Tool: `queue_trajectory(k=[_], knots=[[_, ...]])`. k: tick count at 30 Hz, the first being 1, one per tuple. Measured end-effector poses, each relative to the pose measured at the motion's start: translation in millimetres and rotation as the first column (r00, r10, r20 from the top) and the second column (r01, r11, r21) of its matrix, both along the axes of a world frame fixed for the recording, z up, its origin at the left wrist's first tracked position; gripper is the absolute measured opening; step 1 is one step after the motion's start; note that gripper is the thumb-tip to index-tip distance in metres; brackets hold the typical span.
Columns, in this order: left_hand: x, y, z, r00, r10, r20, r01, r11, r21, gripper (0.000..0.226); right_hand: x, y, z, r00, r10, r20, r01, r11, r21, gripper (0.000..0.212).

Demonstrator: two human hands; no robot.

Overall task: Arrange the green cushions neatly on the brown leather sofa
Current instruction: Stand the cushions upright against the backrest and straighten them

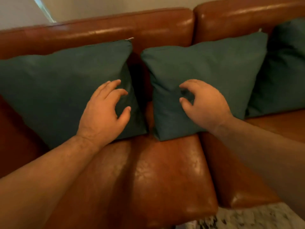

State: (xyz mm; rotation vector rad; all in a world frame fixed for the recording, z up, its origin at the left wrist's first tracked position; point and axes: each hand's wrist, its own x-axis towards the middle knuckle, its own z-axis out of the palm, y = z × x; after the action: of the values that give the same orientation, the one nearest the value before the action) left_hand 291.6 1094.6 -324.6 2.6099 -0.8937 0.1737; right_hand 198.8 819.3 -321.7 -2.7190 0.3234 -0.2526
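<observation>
**Operator:** State the step in hand.

**Technician:** Final alignment, by my judgement. Three cushions stand on the brown leather sofa, each leaning on its backrest. The left cushion, a dark green square pad of matte woven fabric, is at 10 o'clock. The centre cushion, same colour and cloth, is at 1 o'clock. The third cushion, also dark green, is at 3 o'clock, cut off by the frame edge and partly behind the centre cushion.

**Operator:** Grip status?

**Technician:** The left hand lies over the lower inner corner of the left cushion. Its grip is wide: fingers loosely curved, thumb apart, nothing held. The right hand is on the face of the centre cushion, fingers and thumb curled toward each other. A dark crease shows between them, but blur prevents confirmation, so I cannot tell whether fabric is pinched.

**Operator:** What does the next move call for?

**Technician:** A dark gap separates the left and centre cushions at 12 o'clock, and their inner top corners sit at different heights in view. The likely requirement is small sideways nudges to even the spacing and level the tops.

**Operator:** Material notes?

**Technician:** The cushions look plump and soft-filled, with pointed corners, so they should dent under pressure. Push with flat fingers rather than tugging cloth. The leather is glossy and smooth, with crackled wear on the seat at 6 o'clock, and a cushion base may slide on it. A pale mottled rug lies at 5 o'clock.
</observation>
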Motion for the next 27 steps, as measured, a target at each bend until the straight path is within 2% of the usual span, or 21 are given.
queue_trajectory(k=[6,12,19,24,27], knots=[[-36,-46,5,0.996,-0.086,-0.021,0.086,0.996,-0.009,0.040,-63,-43,7,0.990,-0.142,-0.014,0.142,0.990,0.011,0.046],[-84,-143,-3,0.985,-0.169,-0.046,0.168,0.986,-0.023,0.043,-128,-121,-10,0.962,-0.273,-0.010,0.273,0.959,0.073,0.054],[-160,-285,-24,0.977,-0.159,-0.140,0.160,0.987,-0.005,0.052,-217,-237,-27,0.948,-0.312,-0.064,0.317,0.946,0.071,0.066],[-197,-399,-14,0.974,-0.166,-0.156,0.162,0.986,-0.040,0.063,-258,-334,-7,0.941,-0.324,-0.103,0.329,0.944,0.035,0.078],[-206,-460,-7,0.976,-0.122,-0.178,0.107,0.990,-0.094,0.069,-268,-393,10,0.942,-0.314,-0.121,0.316,0.949,-0.009,0.080]])
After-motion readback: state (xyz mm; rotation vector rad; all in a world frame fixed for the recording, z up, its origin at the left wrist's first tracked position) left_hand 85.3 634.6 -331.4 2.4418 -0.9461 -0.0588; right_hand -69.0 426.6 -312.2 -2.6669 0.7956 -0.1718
